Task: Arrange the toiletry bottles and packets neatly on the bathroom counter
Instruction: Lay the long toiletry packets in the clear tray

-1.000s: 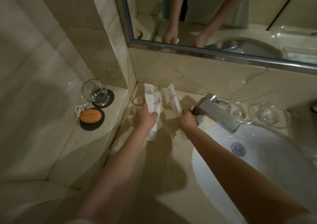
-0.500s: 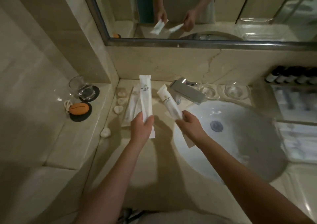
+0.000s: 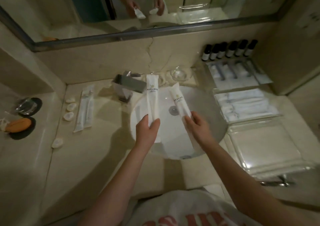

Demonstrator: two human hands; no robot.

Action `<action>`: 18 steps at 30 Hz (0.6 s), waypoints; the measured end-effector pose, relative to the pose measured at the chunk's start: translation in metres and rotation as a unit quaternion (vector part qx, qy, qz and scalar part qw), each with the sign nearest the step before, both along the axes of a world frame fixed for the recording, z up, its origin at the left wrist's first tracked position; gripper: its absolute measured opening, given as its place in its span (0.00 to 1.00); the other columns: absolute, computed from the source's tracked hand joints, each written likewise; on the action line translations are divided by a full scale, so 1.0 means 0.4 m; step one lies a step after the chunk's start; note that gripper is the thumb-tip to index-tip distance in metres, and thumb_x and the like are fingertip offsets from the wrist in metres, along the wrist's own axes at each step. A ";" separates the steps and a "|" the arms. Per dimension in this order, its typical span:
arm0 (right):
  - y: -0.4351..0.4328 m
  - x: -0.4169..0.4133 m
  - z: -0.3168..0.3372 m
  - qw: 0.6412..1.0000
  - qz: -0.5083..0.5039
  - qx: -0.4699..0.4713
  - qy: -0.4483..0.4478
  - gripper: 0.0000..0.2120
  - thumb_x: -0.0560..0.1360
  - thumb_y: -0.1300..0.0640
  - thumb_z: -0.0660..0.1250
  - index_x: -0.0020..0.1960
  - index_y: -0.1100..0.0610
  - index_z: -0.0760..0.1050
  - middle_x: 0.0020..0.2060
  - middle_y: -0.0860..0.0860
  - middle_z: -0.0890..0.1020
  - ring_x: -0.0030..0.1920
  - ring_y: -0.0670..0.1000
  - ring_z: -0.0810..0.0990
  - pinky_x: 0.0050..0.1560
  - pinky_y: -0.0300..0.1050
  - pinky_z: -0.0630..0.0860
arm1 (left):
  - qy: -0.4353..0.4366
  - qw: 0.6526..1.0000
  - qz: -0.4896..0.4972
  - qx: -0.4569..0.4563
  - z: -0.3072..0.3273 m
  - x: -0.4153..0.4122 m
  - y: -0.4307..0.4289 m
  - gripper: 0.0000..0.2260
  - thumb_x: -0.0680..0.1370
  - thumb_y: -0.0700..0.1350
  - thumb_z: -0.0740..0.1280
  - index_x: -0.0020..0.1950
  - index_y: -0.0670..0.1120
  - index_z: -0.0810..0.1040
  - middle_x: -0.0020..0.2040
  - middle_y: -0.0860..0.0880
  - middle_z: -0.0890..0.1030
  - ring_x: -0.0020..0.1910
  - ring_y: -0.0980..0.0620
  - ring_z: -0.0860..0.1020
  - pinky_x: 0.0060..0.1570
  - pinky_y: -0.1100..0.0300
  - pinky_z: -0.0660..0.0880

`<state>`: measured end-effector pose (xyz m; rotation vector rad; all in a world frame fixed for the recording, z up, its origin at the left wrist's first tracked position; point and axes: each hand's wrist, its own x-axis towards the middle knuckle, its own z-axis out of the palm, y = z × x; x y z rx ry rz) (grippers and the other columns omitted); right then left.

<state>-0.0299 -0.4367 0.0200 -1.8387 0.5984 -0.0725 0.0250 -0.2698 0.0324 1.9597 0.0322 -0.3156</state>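
On the marble surface (image 3: 97, 149) lie 2 packets (image 3: 85, 108) and 4 round soaps (image 3: 69, 116); 6 dark bottles (image 3: 229, 50) line the wall. Above the sink (image 3: 204, 94), left hand (image 3: 146, 133) and right hand (image 3: 199, 128) each pinch 1 white packet (image 3: 152, 99).

The beige marble counter (image 3: 97, 149) carries, left of the sink, two long white packets (image 3: 85, 108) lying side by side, a column of three small round soaps (image 3: 70, 108) just beside them, and a fourth (image 3: 57, 143) nearer the front edge. At the back right stand six dark bottles (image 3: 229, 50) in a row — before them clear trays (image 3: 245, 104), apparently holding folded white cloths.
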 end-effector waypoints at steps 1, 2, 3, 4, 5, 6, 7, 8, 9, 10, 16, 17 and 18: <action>-0.034 -0.018 -0.003 1.000 -0.017 0.001 0.006 0.09 0.78 0.56 0.62 0.42 0.61 0.72 0.34 0.54 0.73 0.35 0.50 0.71 0.37 0.45 0.67 | -0.004 1.000 -0.012 0.005 -0.003 -0.012 -0.034 0.05 0.77 0.42 0.64 0.46 0.41 0.75 0.40 0.47 0.78 0.38 0.51 0.75 0.35 0.70 0.71; -0.067 -0.033 -0.009 0.999 -0.035 -0.001 0.010 0.09 0.78 0.58 0.62 0.39 0.57 0.70 0.32 0.52 0.73 0.35 0.50 0.71 0.38 0.45 0.68 | -0.004 1.000 -0.024 0.011 -0.006 -0.023 -0.066 0.06 0.77 0.43 0.64 0.46 0.39 0.75 0.39 0.46 0.77 0.38 0.50 0.74 0.35 0.68 0.70; -0.100 -0.049 -0.016 0.999 -0.051 -0.008 0.013 0.12 0.78 0.59 0.62 0.36 0.53 0.68 0.31 0.50 0.72 0.34 0.50 0.70 0.38 0.44 0.68 | -0.001 0.999 -0.035 0.016 -0.007 -0.035 -0.096 0.07 0.77 0.43 0.64 0.46 0.38 0.75 0.39 0.45 0.76 0.38 0.50 0.73 0.34 0.66 0.69; -0.132 -0.064 -0.019 0.998 -0.062 -0.014 0.015 0.14 0.77 0.60 0.62 0.34 0.53 0.66 0.30 0.49 0.70 0.33 0.49 0.70 0.37 0.43 0.68 | 0.000 0.999 -0.048 0.019 -0.009 -0.047 -0.125 0.07 0.77 0.43 0.64 0.46 0.39 0.74 0.39 0.45 0.75 0.38 0.50 0.73 0.33 0.67 0.69; -0.162 -0.080 -0.021 0.997 -0.069 -0.020 0.018 0.14 0.77 0.59 0.61 0.33 0.53 0.64 0.29 0.48 0.69 0.32 0.48 0.68 0.35 0.42 0.67 | -0.003 0.998 -0.059 0.021 -0.010 -0.057 -0.152 0.06 0.77 0.43 0.64 0.45 0.40 0.74 0.38 0.47 0.74 0.37 0.51 0.72 0.32 0.69 0.68; -0.193 -0.095 -0.023 0.997 -0.075 -0.029 0.018 0.14 0.76 0.58 0.61 0.33 0.53 0.63 0.28 0.48 0.68 0.32 0.48 0.67 0.35 0.43 0.66 | -0.005 0.997 -0.068 0.022 -0.013 -0.066 -0.178 0.05 0.77 0.43 0.65 0.45 0.42 0.73 0.37 0.48 0.74 0.36 0.52 0.72 0.31 0.71 0.68; -0.221 -0.110 -0.023 0.996 -0.079 -0.043 0.017 0.13 0.75 0.56 0.60 0.33 0.53 0.62 0.28 0.48 0.67 0.32 0.48 0.66 0.34 0.44 0.64 | -0.007 0.997 -0.077 0.024 -0.013 -0.073 -0.203 0.04 0.77 0.43 0.65 0.46 0.42 0.74 0.38 0.49 0.74 0.36 0.54 0.73 0.31 0.72 0.68; -0.250 -0.125 -0.023 0.995 -0.084 -0.059 0.021 0.14 0.75 0.55 0.60 0.33 0.54 0.62 0.28 0.48 0.66 0.32 0.49 0.65 0.33 0.46 0.62 | -0.007 0.996 -0.087 0.027 -0.014 -0.080 -0.227 0.05 0.77 0.43 0.64 0.48 0.42 0.74 0.39 0.49 0.75 0.37 0.54 0.73 0.32 0.71 0.69; -0.280 -0.140 -0.023 0.993 -0.087 -0.075 0.023 0.14 0.77 0.55 0.60 0.34 0.54 0.62 0.29 0.48 0.67 0.33 0.50 0.66 0.33 0.46 0.62 | -0.007 0.995 -0.095 0.030 -0.015 -0.087 -0.251 0.07 0.77 0.44 0.64 0.51 0.41 0.75 0.41 0.48 0.76 0.39 0.53 0.74 0.33 0.68 0.70; -0.309 -0.153 -0.024 0.991 -0.091 -0.089 0.024 0.14 0.79 0.55 0.59 0.35 0.56 0.64 0.29 0.49 0.68 0.33 0.51 0.67 0.34 0.45 0.63 | -0.006 0.995 -0.098 0.033 -0.017 -0.093 -0.275 0.09 0.77 0.44 0.64 0.53 0.40 0.76 0.43 0.48 0.77 0.41 0.51 0.75 0.35 0.65 0.70; -0.487 -0.245 -0.038 0.991 -0.065 -0.107 0.041 0.12 0.78 0.58 0.62 0.37 0.61 0.70 0.32 0.54 0.72 0.36 0.53 0.70 0.39 0.47 0.64 | 0.000 0.992 -0.120 0.045 -0.022 -0.134 -0.408 0.12 0.78 0.43 0.64 0.58 0.39 0.76 0.46 0.47 0.76 0.45 0.50 0.75 0.43 0.61 0.69; -0.518 -0.263 -0.044 0.990 -0.047 -0.122 0.055 0.11 0.78 0.58 0.62 0.39 0.62 0.72 0.33 0.55 0.73 0.37 0.53 0.71 0.40 0.47 0.65 | 0.001 0.991 -0.126 0.045 -0.023 -0.139 -0.427 0.12 0.78 0.43 0.64 0.58 0.39 0.75 0.46 0.47 0.76 0.45 0.50 0.75 0.43 0.61 0.69; -0.549 -0.282 -0.050 0.986 -0.025 -0.149 0.077 0.10 0.78 0.58 0.63 0.39 0.62 0.72 0.35 0.55 0.74 0.38 0.54 0.72 0.41 0.47 0.65 | 0.001 0.990 -0.132 0.043 -0.024 -0.145 -0.445 0.12 0.78 0.43 0.64 0.58 0.39 0.75 0.46 0.47 0.76 0.45 0.50 0.75 0.43 0.60 0.70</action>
